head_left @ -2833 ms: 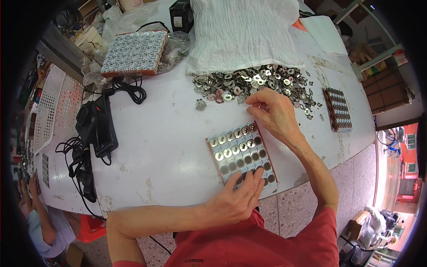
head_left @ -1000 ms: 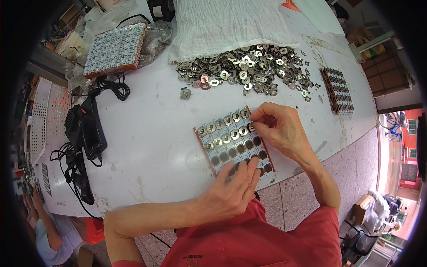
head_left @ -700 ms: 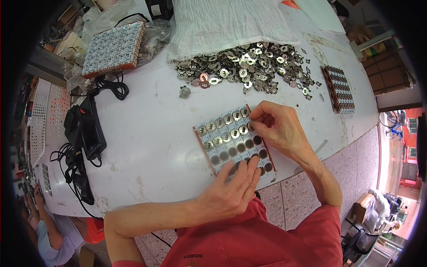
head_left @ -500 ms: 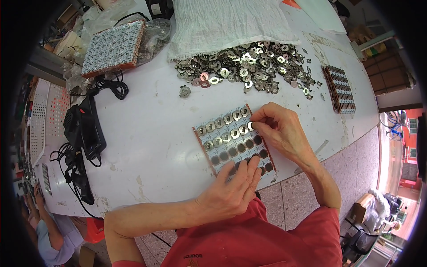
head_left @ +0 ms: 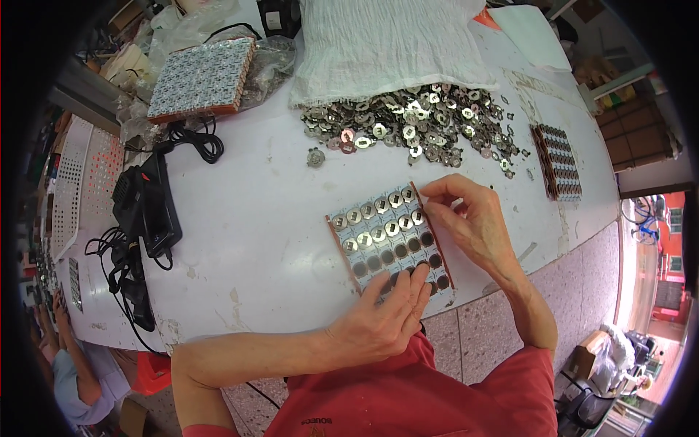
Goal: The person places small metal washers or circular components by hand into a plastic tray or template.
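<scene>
Here, a worker in a red shirt leans over a pale surface (head_left: 251, 240), a panel (head_left: 373, 222) of small boards lying near its front edge. Two rows of round metal clips sit on the panel's far side, with dark round pads in the rows nearer the worker; the left hand (head_left: 382, 320) rests across the lower rows with fingers spread, hiding several pads and part of the near edge. The right hand (head_left: 473, 218) is at the panel's right edge, beside the end of the second row, thumb and forefinger slightly parted at the tips; whether anything lies between them cannot be told, and the other fingers are curled out of sight. Beyond, a heap of loose clips (head_left: 422, 120) disappears under a white woven sack (head_left: 393, 47), itself cropped by the upper edge. A stack of panels (head_left: 559, 164) stands to the right, its details too small to read. At far left, another person (head_left: 76, 379) is partly lost in the lens's dark rim.
</scene>
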{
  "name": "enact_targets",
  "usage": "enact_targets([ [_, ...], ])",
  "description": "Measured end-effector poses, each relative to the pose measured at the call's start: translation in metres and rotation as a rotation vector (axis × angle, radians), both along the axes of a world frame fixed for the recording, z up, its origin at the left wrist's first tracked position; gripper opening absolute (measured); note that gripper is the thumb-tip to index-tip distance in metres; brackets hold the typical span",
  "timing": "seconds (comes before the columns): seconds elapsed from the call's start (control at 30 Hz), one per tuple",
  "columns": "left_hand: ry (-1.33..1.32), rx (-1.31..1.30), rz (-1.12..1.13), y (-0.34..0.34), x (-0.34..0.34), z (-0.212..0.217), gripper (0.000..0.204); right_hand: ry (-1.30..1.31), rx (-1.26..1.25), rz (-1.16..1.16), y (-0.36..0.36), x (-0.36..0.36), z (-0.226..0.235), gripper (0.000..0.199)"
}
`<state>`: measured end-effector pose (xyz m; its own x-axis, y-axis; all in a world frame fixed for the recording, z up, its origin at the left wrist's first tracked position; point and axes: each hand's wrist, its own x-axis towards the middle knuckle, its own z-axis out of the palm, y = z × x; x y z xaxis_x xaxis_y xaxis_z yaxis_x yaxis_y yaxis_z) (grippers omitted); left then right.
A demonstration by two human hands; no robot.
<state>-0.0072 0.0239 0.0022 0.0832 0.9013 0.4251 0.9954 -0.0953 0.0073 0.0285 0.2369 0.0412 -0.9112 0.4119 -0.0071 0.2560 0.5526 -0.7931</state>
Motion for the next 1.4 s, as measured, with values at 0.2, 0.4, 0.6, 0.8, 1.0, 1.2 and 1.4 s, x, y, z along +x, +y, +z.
enact_targets([
  [0.2,-0.126,-0.043,-0.006,0.000,-0.002,0.002,0.046,0.135,0.155,0.024,0.010,-0.038,0.003,0.016],
  [0.4,-0.278,-0.038,-0.059,0.001,-0.004,0.004,0.048,0.114,0.405,0.066,0.017,-0.078,-0.012,0.016],
  [0.6,-0.234,-0.042,-0.075,-0.002,-0.005,0.000,0.047,0.097,0.467,-0.005,0.011,-0.099,-0.017,0.016],
  [0.8,-0.209,-0.036,-0.074,-0.002,-0.006,0.002,0.044,0.055,0.442,-0.011,0.009,-0.100,-0.021,0.015],
  [1.0,-0.146,-0.034,-0.066,-0.003,-0.005,0.002,0.043,0.094,0.474,-0.049,0.007,-0.101,-0.022,0.015],
  [1.2,-0.121,-0.022,-0.065,-0.002,-0.003,0.003,0.041,0.086,0.380,-0.008,0.007,-0.097,-0.018,0.013],
  [1.4,-0.111,-0.026,-0.064,-0.002,-0.005,0.003,0.041,0.092,0.087,0.024,0.010,-0.094,-0.013,0.012],
])
